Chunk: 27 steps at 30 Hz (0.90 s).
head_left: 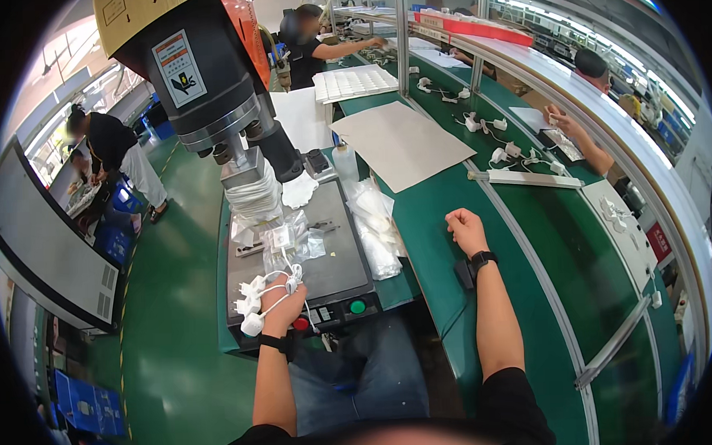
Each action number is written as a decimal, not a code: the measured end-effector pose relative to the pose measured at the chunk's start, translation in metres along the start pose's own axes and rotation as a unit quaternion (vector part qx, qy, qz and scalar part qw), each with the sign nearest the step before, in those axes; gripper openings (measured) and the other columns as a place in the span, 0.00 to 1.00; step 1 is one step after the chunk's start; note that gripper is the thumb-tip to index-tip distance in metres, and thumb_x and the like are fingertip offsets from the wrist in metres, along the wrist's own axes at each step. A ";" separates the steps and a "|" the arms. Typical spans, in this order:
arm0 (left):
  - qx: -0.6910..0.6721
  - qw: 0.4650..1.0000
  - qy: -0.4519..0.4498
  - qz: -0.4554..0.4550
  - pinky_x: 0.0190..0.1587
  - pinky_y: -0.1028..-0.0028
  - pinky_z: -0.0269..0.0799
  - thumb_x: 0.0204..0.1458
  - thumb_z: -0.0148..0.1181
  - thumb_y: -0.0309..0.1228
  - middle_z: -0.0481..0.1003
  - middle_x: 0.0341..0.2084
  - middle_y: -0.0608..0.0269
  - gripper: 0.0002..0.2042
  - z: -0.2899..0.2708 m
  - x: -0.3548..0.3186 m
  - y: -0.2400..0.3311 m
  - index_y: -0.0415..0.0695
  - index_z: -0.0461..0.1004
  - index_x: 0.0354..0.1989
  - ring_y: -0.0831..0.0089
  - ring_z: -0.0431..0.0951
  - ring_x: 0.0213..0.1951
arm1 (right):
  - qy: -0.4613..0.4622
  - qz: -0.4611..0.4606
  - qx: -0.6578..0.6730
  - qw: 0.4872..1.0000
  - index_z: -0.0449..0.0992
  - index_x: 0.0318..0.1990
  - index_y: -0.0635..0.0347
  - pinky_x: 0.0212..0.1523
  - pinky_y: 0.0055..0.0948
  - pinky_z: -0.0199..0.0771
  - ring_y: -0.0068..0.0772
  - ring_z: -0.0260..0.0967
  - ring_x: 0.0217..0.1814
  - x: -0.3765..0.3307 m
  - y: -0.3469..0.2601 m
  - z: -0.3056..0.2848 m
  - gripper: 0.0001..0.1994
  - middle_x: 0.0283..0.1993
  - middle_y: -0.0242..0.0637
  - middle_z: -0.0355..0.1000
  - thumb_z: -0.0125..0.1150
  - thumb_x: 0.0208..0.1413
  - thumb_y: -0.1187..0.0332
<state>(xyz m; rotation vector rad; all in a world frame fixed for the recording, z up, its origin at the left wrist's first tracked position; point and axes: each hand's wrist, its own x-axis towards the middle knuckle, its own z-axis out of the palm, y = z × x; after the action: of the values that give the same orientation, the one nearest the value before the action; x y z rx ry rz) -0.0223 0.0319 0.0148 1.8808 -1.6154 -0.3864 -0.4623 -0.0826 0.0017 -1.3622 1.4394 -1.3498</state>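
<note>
Two hands, left [284, 302] clutching white chargers [253, 304], right [466, 230] an empty fist, clear bags [376, 226] stacked between

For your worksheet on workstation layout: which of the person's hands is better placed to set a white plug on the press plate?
Left, probably. The left hand already grips a bunch of white plugs at the front edge of the press plate. The right hand is a closed, seemingly empty fist resting on the green bench, beside the machine.

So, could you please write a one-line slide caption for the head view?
Left hand grips white corded adapters at a press machine; right hand rests fisted on green table.
</note>
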 end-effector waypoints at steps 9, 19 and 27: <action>-0.045 0.999 0.017 0.001 0.35 0.57 0.74 0.49 0.59 0.37 0.78 0.27 0.46 0.12 0.011 0.003 -0.011 0.40 0.76 0.34 0.48 0.80 0.32 | 0.010 -0.031 -0.031 0.999 0.76 0.34 0.62 0.28 0.22 0.68 0.18 0.69 0.27 0.008 0.005 0.001 0.10 0.25 0.29 0.73 0.62 0.61 0.64; -0.049 0.998 0.026 0.005 0.37 0.57 0.74 0.49 0.59 0.35 0.79 0.28 0.45 0.12 0.008 0.001 -0.004 0.39 0.76 0.34 0.47 0.80 0.33 | -0.006 -0.029 -0.005 1.000 0.76 0.34 0.59 0.23 0.19 0.65 0.16 0.64 0.24 0.009 0.013 -0.004 0.09 0.25 0.27 0.71 0.62 0.61 0.63; -0.077 0.997 0.020 -0.003 0.38 0.57 0.74 0.48 0.59 0.35 0.79 0.28 0.46 0.12 0.010 0.001 -0.007 0.40 0.77 0.36 0.47 0.80 0.34 | 0.001 -0.027 -0.010 1.000 0.76 0.35 0.61 0.27 0.21 0.65 0.17 0.65 0.26 0.006 0.006 0.000 0.10 0.26 0.28 0.72 0.61 0.61 0.63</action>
<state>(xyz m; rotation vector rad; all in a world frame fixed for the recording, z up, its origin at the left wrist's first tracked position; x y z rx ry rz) -0.0223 0.0286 0.0029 1.7661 -1.5101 -0.4588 -0.4647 -0.0889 -0.0029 -1.4234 1.4296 -1.3745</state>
